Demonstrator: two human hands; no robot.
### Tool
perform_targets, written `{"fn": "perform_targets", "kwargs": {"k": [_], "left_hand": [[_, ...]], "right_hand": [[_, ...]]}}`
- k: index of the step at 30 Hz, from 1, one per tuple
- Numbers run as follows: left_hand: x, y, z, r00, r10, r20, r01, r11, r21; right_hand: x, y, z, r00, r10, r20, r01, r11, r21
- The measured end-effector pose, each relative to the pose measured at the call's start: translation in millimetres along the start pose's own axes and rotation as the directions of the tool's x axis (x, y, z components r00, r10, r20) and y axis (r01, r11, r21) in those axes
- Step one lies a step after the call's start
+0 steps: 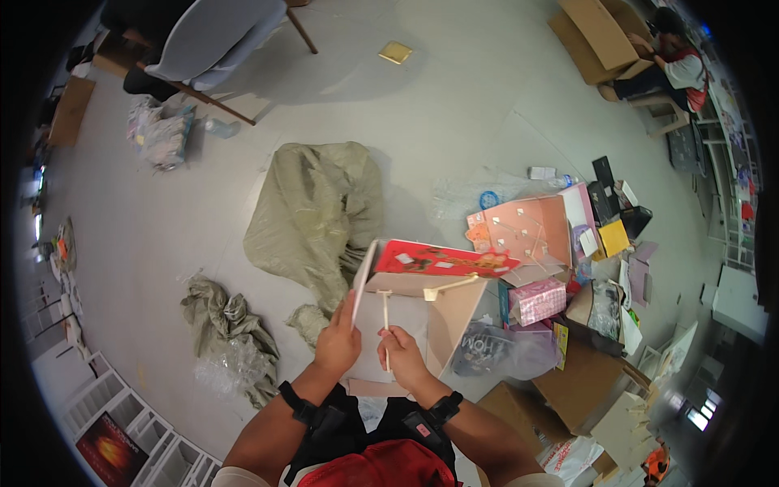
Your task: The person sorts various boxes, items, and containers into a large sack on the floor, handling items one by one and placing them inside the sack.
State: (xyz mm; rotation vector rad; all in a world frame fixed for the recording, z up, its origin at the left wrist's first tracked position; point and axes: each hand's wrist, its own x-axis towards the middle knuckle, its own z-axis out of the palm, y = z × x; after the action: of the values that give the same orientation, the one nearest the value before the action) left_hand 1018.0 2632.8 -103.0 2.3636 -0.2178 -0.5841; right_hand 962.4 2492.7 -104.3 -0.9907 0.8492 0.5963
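My left hand (338,344) grips the left wall of an open cardboard display box (455,313) tilted before me. Its far panel is printed red (414,259), with small pictures and a jagged right end. Inside the box, my right hand (403,358) is closed around a thin cream-coloured stick (386,313), with a short crosspiece at its far end. A second pale strip (450,285) with a square foot slants across the box's inner far wall. My left fingertips are partly hidden behind the left wall.
A large olive woven sack (310,207) lies ahead; a crumpled one (225,329) lies to the left. Boxes and packaging pile up at right, including an orange open box (526,225) and a pink checked box (538,301). A person (675,67) sits at far right; a chair (213,42) stands upper left.
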Motion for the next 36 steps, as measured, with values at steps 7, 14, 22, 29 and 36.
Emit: {"fn": "perform_targets", "kwargs": {"k": [7,14,22,29,36], "left_hand": [[-0.7,-0.3,-5.3,0.999,0.016,0.046,-0.015,0.999,-0.029],[6.4,-4.3,-12.7,0.995,0.104,0.003,-0.104,0.994,-0.018],[4.3,0.1,-8.7,0.999,0.041,0.004,-0.041,0.998,-0.046],[34.9,11.5,-22.2,0.991,-0.06,0.12,0.09,0.962,-0.257],[35.3,8.1,-26.9,0.989,-0.066,0.133,0.099,0.962,-0.253]], "right_hand": [[16.9,-6.3,-40.1,0.742,-0.665,-0.084,0.492,0.626,-0.605],[34.7,-97.5,-55.0,0.555,-0.747,-0.366,0.482,0.648,-0.59],[41.8,-101.5,-49.6,0.466,-0.768,-0.439,0.448,0.633,-0.631],[-5.0,-63.9,-55.9,0.37,-0.928,-0.034,0.558,0.252,-0.791],[-8.9,-70.0,-56.2,0.407,-0.912,-0.056,0.527,0.284,-0.801]]}}
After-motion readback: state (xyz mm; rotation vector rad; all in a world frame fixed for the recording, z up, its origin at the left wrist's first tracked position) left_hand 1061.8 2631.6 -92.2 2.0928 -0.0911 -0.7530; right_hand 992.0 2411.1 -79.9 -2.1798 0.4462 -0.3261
